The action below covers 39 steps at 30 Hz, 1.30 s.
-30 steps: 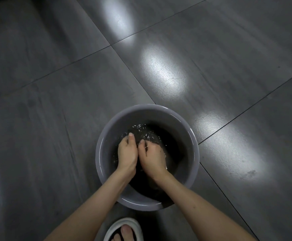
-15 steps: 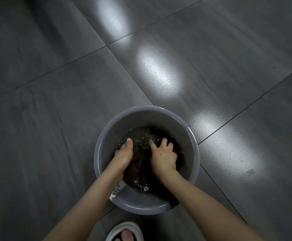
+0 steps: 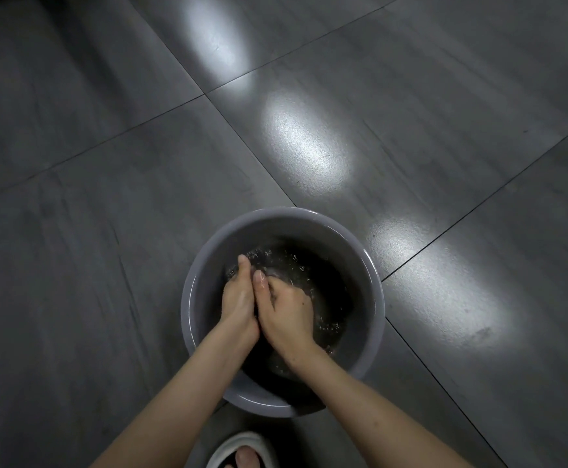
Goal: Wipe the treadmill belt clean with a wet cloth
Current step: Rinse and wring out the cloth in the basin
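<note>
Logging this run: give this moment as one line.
step: wetting cloth; left hand, right hand: curled together in bucket water; cloth: hidden

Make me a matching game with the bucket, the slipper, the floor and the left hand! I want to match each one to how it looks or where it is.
Things:
1. bucket
2. slipper
3. floor
4. left hand

Looks or places:
A. white, at the bottom edge of the picture
B. dark tiles with bright patches of light
C. in the water, against the right hand
D. grey and round, with water inside

Pairs: 1-D, 2-A, 3-B, 4-C
</note>
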{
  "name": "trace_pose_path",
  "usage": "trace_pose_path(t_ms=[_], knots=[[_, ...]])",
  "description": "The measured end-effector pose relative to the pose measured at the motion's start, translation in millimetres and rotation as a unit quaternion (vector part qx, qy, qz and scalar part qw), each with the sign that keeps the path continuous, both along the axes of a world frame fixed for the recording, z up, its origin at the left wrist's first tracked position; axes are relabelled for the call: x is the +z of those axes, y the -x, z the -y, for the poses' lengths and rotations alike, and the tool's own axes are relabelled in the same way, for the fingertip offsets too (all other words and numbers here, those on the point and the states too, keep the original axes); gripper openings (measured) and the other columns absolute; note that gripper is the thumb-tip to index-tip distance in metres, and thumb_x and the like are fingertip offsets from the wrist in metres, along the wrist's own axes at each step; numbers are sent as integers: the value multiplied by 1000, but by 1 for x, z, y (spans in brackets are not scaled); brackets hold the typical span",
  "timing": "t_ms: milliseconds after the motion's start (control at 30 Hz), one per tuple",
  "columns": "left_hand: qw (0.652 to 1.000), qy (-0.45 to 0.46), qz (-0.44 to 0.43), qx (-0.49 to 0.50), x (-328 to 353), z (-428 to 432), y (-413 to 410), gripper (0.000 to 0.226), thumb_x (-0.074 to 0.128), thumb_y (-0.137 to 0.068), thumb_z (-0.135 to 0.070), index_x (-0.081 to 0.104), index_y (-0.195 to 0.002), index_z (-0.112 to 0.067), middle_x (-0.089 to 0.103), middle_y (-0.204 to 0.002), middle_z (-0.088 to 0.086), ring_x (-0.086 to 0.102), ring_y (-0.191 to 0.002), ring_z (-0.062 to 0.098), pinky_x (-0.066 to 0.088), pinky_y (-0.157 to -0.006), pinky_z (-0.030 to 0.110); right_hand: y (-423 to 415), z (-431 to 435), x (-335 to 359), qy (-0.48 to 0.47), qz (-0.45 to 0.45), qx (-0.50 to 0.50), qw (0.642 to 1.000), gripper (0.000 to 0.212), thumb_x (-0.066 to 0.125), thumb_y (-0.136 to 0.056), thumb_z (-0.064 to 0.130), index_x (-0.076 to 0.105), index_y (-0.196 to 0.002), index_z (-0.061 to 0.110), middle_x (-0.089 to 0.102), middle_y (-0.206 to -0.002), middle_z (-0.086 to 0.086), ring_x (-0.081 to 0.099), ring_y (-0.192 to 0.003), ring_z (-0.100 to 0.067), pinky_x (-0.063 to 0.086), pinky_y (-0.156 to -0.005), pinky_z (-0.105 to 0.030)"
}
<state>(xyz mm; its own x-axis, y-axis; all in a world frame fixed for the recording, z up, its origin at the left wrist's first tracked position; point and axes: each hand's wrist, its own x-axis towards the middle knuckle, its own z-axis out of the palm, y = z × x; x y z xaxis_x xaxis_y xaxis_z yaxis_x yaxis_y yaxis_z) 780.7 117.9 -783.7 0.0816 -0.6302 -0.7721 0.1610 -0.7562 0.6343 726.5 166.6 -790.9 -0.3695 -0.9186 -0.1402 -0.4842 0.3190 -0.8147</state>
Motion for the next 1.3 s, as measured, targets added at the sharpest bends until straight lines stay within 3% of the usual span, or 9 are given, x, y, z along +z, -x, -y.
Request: trace_pose_path(t_ms=[233, 400, 600, 700, 800, 867, 967, 1067, 1300], knots=[[995, 36, 95, -23, -4, -2, 6, 40, 37, -101, -34, 63, -81, -12, 69, -85, 9, 66, -85, 25, 53, -77, 33, 15, 6, -5, -27, -89, 66, 994, 62, 16, -89, 45, 62, -74, 6, 67, -80, -16, 61, -79, -36, 35, -63, -34], [969, 71, 158, -177, -16, -1, -10, 71, 29, -83, -65, 54, -124, -13, 57, -127, 10, 54, -116, 26, 40, -104, 46, 38, 12, -26, -146, -249, -13, 957, 47, 51, -90, 49, 54, -115, 10, 55, -110, -15, 52, -101, -35, 41, -80, -41], [957, -1, 177, -230, -17, 14, -21, 92, 25, -66, -80, 43, -139, -27, 40, -147, 8, 40, -132, 27, 31, -111, 46, 36, -7, -41, -159, -379, 193, 891, 58, 74, -67, 50, 57, -119, 31, 53, -115, -15, 54, -97, -34, 46, -71, -43], [971, -94, 103, -196, 6, 11, -11, 61, 29, -96, -60, 47, -136, -18, 54, -132, 14, 53, -119, 30, 48, -86, 38, 39, 0, -32, -278, -257, 137, 915, 58, 56, -91, 30, 28, -142, 26, 38, -131, -17, 46, -113, -34, 45, -83, -42], [972, -138, 33, -188, 5, 10, -8, 61, 29, -92, -64, 62, -112, -17, 67, -91, 10, 62, -80, 25, 46, -58, 34, 32, 5, -15, -183, 59, 80, 978, 52, 61, -89, 16, 41, -136, 18, 53, -129, -10, 51, -118, -25, 41, -100, -35], [977, -136, -15, -162, 4, 16, -11, 64, 31, -88, -70, 60, -118, -22, 67, -102, 5, 61, -83, 22, 46, -61, 35, 32, 3, 1, -102, 205, 100, 968, 41, 67, -84, 11, 55, -123, 14, 62, -117, -7, 57, -110, -21, 43, -98, -34], [983, -136, -83, -90, 4, 21, -10, 72, 40, -83, -72, 58, -125, -16, 60, -120, 8, 62, -91, 25, 49, -67, 38, 35, 0, 11, -81, 249, 180, 948, 35, 72, -76, 18, 66, -110, 20, 67, -110, -2, 61, -105, -16, 46, -96, -33], [990, -105, -73, -54, 3, 19, -6, 58, 47, -84, -66, 67, -88, -12, 69, -94, 14, 66, -79, 29, 52, -64, 37, 48, 0, 12, -20, 284, 98, 953, 44, 75, -72, 10, 65, -111, 26, 64, -113, 6, 59, -107, -8, 44, -95, -27], [998, 62, 0, -13, 16, 11, 8, 33, 45, -99, -36, 61, -83, -12, 65, -80, 9, 64, -71, 21, 54, -62, 33, 40, -1, 13, -68, 596, -182, 779, 37, 62, -85, 22, 61, -122, 22, 62, -121, -11, 64, -103, -22, 53, -81, -32]])
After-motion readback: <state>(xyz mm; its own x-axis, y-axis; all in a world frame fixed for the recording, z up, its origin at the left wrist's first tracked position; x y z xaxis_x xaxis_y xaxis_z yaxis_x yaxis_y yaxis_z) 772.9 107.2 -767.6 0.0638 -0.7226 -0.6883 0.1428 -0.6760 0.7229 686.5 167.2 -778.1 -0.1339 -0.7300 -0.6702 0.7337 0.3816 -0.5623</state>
